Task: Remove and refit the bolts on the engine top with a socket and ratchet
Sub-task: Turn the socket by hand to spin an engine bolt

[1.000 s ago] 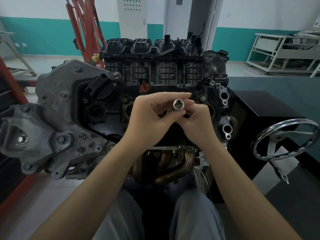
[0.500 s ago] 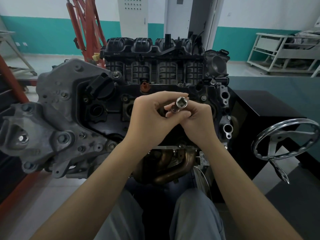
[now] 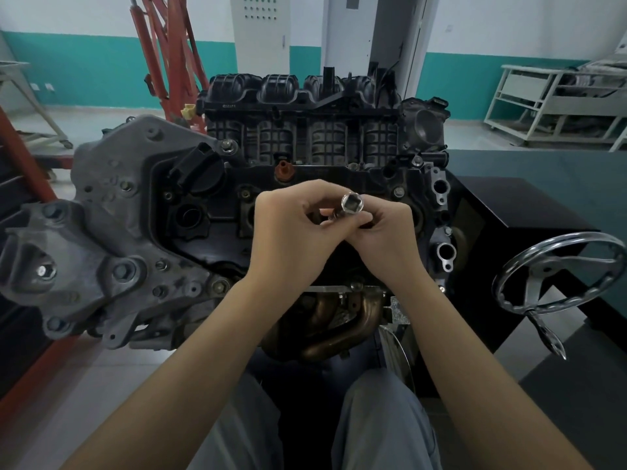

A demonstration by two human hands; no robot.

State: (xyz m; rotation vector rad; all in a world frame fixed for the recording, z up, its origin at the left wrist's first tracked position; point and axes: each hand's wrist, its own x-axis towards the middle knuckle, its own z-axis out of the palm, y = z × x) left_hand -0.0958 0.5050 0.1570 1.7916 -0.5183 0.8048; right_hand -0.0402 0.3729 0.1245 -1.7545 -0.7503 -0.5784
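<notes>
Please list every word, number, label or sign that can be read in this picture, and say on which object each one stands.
No text can be read with certainty.
Intake manifold: a small pale marking at its front left edge, too blurred to read.
Valve cover: faint raised lettering behind the hands, illegible.
Socket: no size marking visible.
Grey cabinet: only a grid of holes, no label.

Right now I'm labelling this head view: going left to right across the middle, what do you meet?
Grey engine bracket → black oil filler cap → left hand → socket → right hand → chrome handwheel.
</notes>
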